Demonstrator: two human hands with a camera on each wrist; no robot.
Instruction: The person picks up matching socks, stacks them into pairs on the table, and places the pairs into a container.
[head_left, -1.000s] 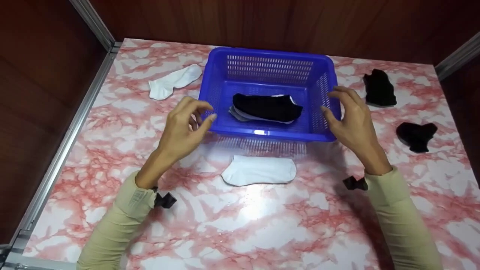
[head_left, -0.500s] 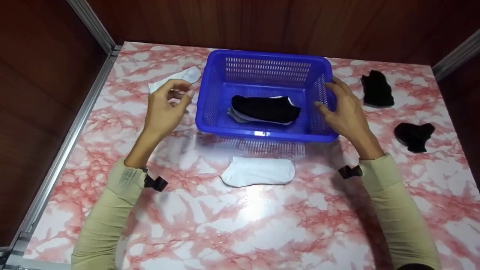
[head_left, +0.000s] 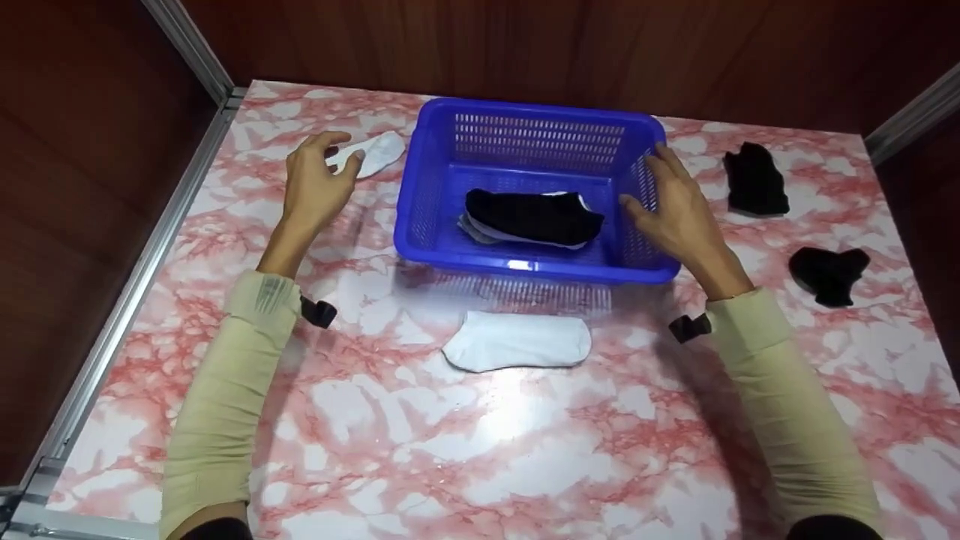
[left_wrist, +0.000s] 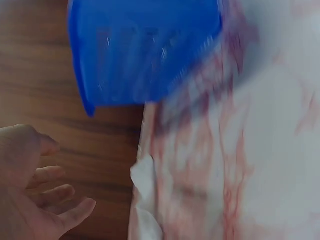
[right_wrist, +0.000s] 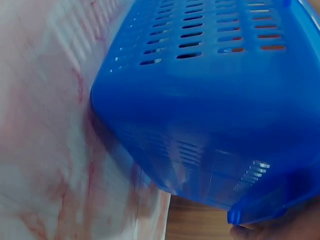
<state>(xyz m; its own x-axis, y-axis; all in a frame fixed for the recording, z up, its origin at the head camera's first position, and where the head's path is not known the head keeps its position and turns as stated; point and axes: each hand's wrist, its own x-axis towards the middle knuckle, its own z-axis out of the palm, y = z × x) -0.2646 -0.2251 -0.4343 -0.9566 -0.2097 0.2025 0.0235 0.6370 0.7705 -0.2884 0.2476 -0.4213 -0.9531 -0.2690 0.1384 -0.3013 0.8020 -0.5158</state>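
My left hand [head_left: 319,180] hovers over a white sock [head_left: 382,152] at the back left, fingers apart and loosely bent, covering part of it. In the left wrist view the fingers [left_wrist: 75,215] are spread with nothing between them, and the sock's edge [left_wrist: 145,185] shows beside them. My right hand [head_left: 682,214] holds the right rim of a blue plastic basket [head_left: 536,268], thumb on the inner side. In the right wrist view only a bit of that hand [right_wrist: 280,230] shows, at the basket's rim. Inside the basket lies a stack of socks [head_left: 532,217], a black one on top.
Another white sock [head_left: 517,341] lies flat in front of the basket. Two black socks rest to the right, one farther back [head_left: 755,180] and one nearer [head_left: 829,275]. Dark wooden panels [head_left: 525,49] border the marbled table [head_left: 420,450].
My left hand has left the basket's left side and moved left and back to the white sock. My right hand has shifted slightly left, its thumb farther inside the basket.
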